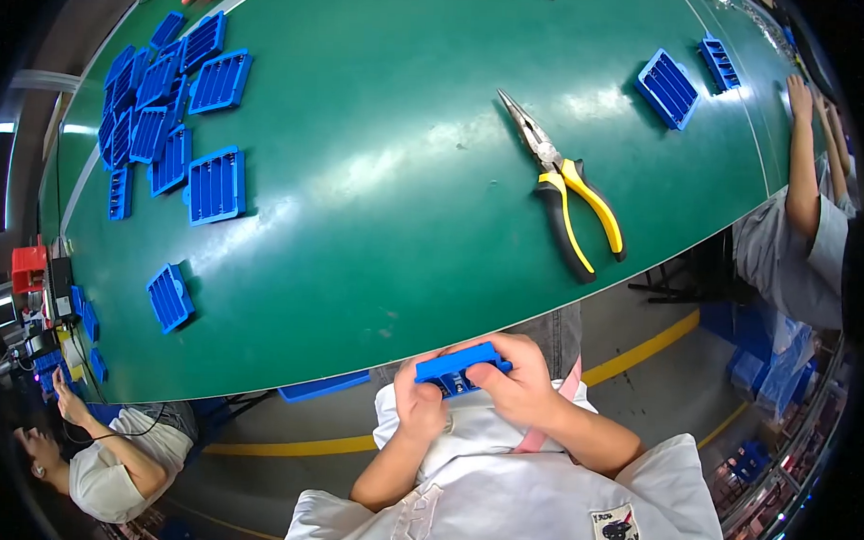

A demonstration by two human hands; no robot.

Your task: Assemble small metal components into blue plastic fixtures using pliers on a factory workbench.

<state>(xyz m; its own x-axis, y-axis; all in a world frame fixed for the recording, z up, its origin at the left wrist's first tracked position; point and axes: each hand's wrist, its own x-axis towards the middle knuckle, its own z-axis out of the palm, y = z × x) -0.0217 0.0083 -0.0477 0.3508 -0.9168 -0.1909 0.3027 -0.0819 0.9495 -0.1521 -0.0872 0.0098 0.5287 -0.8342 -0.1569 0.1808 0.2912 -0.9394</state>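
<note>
A blue compartmented case (457, 364) in two-handed grasp, seen just beside the near edge of the green desk (375, 268), in front of the wearer's white shirt (538, 493). The left hand (422, 398) grips the case's left end; the right hand (521, 383) holds its right end, thumb on the near side. The fingers of both hands are curled closely around it. Clock directions are taken from this case: pliers (548, 158) with yellow-and-black handles lie at 1 o'clock, nose toward 11 o'clock, handles apart; two similar cases (669, 89) lie farther out at 1 o'clock; a heap of cases (156, 81) occupies 10 o'clock; a single case (170, 299) lies between 9 and 10 o'clock. One co-worker (121, 469) sits at 8 o'clock, another (794, 245) at 2 o'clock.
</note>
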